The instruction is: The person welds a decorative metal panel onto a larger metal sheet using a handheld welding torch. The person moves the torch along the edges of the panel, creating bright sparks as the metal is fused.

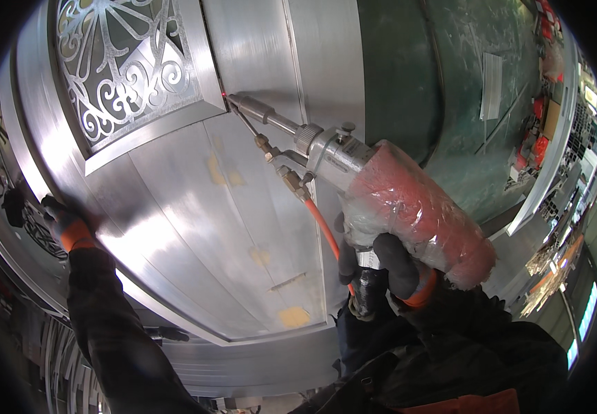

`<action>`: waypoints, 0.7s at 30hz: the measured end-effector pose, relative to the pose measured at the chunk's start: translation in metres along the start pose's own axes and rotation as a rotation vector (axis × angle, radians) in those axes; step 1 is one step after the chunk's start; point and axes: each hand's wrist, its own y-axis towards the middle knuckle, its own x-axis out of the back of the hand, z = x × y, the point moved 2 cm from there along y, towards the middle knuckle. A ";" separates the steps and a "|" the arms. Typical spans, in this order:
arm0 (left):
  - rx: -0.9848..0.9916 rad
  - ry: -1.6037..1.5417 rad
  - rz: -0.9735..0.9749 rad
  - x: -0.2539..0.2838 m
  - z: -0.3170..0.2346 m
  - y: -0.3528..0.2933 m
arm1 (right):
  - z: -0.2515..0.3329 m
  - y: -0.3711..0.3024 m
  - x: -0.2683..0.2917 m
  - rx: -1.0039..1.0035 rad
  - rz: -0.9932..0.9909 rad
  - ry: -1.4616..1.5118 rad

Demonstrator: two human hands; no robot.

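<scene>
In my gloved right hand [398,265] is the grip of a handheld laser welding gun [409,214], its red body wrapped in clear plastic. The fingers are closed around the grip. Its metal nozzle [257,108] points up and left, and a small red light spot shows at the tip, by the seam at the corner of an ornamental window frame. A thin wire guide with brass fittings [264,145] runs beneath the nozzle to an orange hose [326,231]. At the left, my gloved left hand [64,224] grips the outer edge of the brushed metal door [174,214]; its fingertips are partly hidden.
Curled metal scrollwork [126,76] fills the door's window opening. Yellowish patches [293,317] mark the lower panel. Beyond the door's right side lies a dark green surface [409,90] with a pale strip [492,86] on it. Red items and a cardboard box [552,119] stand at the far right.
</scene>
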 end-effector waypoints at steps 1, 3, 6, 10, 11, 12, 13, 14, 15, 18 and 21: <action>0.001 0.037 -0.014 0.003 0.003 0.003 | 0.002 0.002 -0.004 0.003 -0.012 -0.014; 0.016 0.073 -0.032 0.006 0.003 0.003 | 0.003 0.002 -0.014 0.019 -0.039 -0.063; 0.049 0.034 -0.020 -0.002 -0.015 -0.013 | -0.009 0.006 -0.009 0.165 0.067 0.032; 0.029 -0.017 -0.011 0.007 -0.025 -0.012 | -0.012 0.007 0.000 0.182 0.131 0.077; 0.025 -0.019 0.000 0.003 -0.015 -0.005 | -0.012 0.006 0.000 0.173 0.133 0.072; 0.020 0.004 -0.004 0.003 -0.016 -0.008 | -0.009 0.006 -0.002 0.121 0.090 0.010; 0.014 0.027 -0.008 0.004 -0.020 -0.012 | -0.006 0.007 -0.005 0.065 0.050 -0.050; 0.008 0.049 -0.012 0.003 -0.022 -0.015 | -0.001 0.006 -0.009 0.038 -0.001 -0.083; 0.028 0.019 -0.011 0.004 -0.020 -0.012 | 0.006 0.007 -0.016 0.010 -0.049 -0.114; 0.032 -0.032 0.017 0.007 -0.017 -0.007 | 0.007 0.008 -0.011 -0.008 0.004 -0.095; 0.046 0.084 -0.004 0.006 -0.030 -0.018 | 0.017 0.011 -0.016 -0.065 0.037 -0.157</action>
